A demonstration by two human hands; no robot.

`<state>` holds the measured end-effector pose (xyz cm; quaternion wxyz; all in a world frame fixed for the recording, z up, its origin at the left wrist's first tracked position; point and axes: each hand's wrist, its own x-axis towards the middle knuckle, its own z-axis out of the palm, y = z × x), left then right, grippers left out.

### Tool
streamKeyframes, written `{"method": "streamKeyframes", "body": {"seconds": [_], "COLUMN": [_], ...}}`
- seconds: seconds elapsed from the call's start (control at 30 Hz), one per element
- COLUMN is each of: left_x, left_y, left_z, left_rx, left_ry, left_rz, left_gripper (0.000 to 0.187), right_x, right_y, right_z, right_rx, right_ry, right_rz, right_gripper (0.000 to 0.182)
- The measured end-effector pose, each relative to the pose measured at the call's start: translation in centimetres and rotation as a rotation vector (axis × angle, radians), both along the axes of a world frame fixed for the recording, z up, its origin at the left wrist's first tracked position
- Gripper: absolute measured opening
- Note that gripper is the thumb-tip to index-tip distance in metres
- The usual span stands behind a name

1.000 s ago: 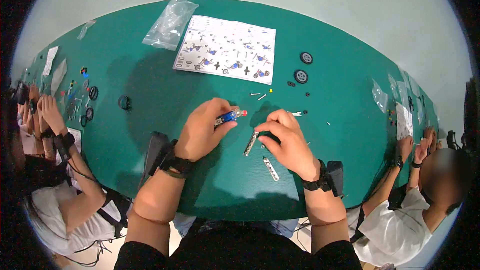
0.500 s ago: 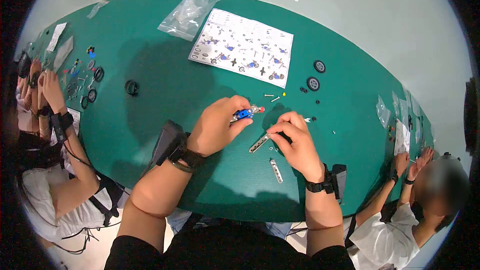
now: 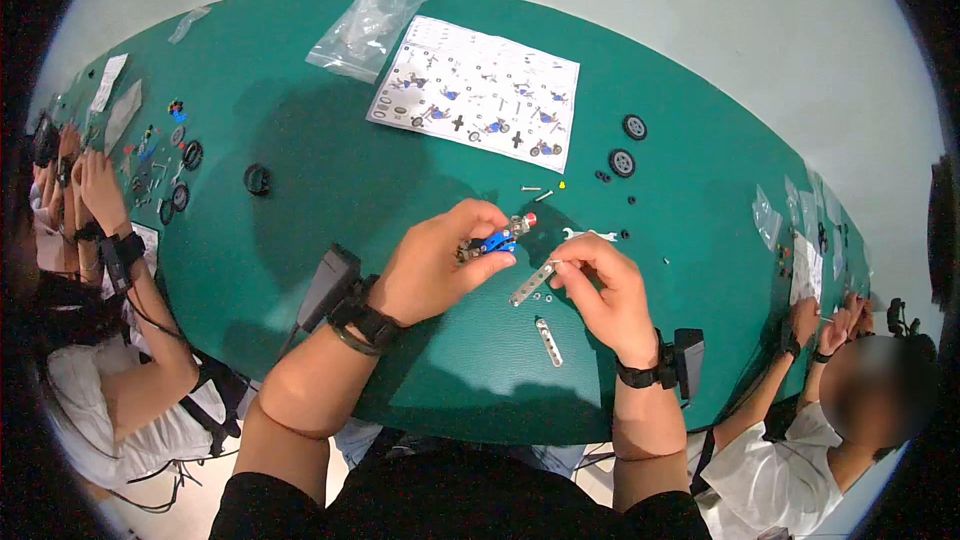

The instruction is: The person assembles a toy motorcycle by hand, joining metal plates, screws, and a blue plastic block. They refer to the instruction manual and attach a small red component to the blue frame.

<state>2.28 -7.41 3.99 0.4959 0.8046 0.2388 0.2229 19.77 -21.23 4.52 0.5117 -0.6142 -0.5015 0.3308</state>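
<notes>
My left hand [image 3: 432, 262] is closed around a small blue and metal toy assembly [image 3: 498, 241]. A red piece sticks out at its far end; my fingers cover part of it. My right hand [image 3: 603, 300] pinches the upper end of a silver perforated strip [image 3: 530, 286], tilted between the two hands. A thin pale bit shows at those fingertips, too small to name. A second perforated strip [image 3: 549, 342] lies below on the table. Small nuts [image 3: 540, 297] sit beside the pinched strip. Just beyond my right hand is a small open-ended wrench [image 3: 590, 235].
Farther out lie an instruction sheet [image 3: 478, 95], a clear plastic bag [image 3: 368, 30], two wheels [image 3: 622, 162], screws [image 3: 543, 196], a yellow piece [image 3: 562, 185] and a black tyre [image 3: 257, 179]. Other people's hands [image 3: 100, 190] work at the left, and another person [image 3: 790, 440] sits at the right.
The blue assembly has turned slightly in my left hand, its red end tilting upward. My right hand and the pinched strip have shifted a little to the right. More of the wrench shows.
</notes>
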Motion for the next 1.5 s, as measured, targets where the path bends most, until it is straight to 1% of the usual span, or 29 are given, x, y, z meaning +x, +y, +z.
{"method": "streamKeyframes", "body": {"seconds": [0.03, 0.13, 0.23, 0.33, 0.43, 0.53, 0.63, 0.73, 0.83, 0.93, 1.03, 1.23, 1.33, 1.5], "left_x": [0.0, -0.1, 0.1, 0.2, 0.1, 0.2, 0.2, 0.1, 0.2, 0.0, 0.0, 0.1, 0.0, -0.1], "left_y": [-0.1, -0.2, -0.3, -0.7, -0.6, -0.8, -0.9, -1.2, -1.5, -1.4, -1.4, -1.4, -1.4, -1.4], "left_z": [0.0, 0.3, -0.6, -0.1, 0.1, -0.2, 0.1, 0.7, 0.3, 0.5, 0.7, 0.4, 0.7, 1.0], "left_rx": [-0.063, -0.092, -0.020, -0.003, -0.039, -0.092, -0.133, -0.236, -0.334, -0.396, -0.560, -0.623, -0.533, -0.538], "left_ry": [-0.015, 0.028, -0.111, -0.092, -0.045, -0.115, -0.105, -0.079, -0.095, 0.030, 0.053, -0.018, 0.003, -0.007], "left_rz": [0.001, -0.056, -0.091, -0.112, -0.175, -0.187, -0.219, -0.258, -0.277, -0.277, -0.291, -0.349, -0.331, -0.285], "left_gripper": [0.033, 0.035, 0.033, 0.033, 0.033, 0.032, 0.031, 0.032, 0.030, 0.025, 0.022, 0.019, 0.018, 0.019], "right_x": [-0.1, -0.1, 0.1, 0.2, 0.1, 0.4, 0.4, 0.2, 0.2, 0.1, 0.1, 0.2, 0.1, 0.1], "right_y": [-0.1, -0.3, -0.2, -0.2, -0.2, -0.3, -0.2, 0.0, -0.2, -0.2, -0.1, -0.1, 0.0, -0.1], "right_z": [0.1, -0.1, -0.3, -0.4, 0.0, -0.3, -0.2, -0.2, -0.3, 0.3, 0.4, 0.1, 0.0, -0.1], "right_rx": [-0.008, 0.069, 0.112, 0.118, 0.125, 0.163, 0.192, 0.240, 0.210, 0.188, 0.180, 0.153, 0.170, 0.179], "right_ry": [0.066, 0.139, 0.114, 0.153, 0.185, 0.140, 0.143, 0.125, 0.084, 0.050, 0.052, 0.064, 0.101, 0.180], "right_rz": [0.003, 0.044, 0.061, 0.060, 0.051, 0.084, 0.116, 0.124, 0.113, 0.104, 0.106, 0.111, 0.116, 0.108], "right_gripper": [0.010, 0.012, 0.013, 0.015, 0.016, 0.017, 0.018, 0.018, 0.017, 0.016, 0.016, 0.016, 0.016, 0.016]}}
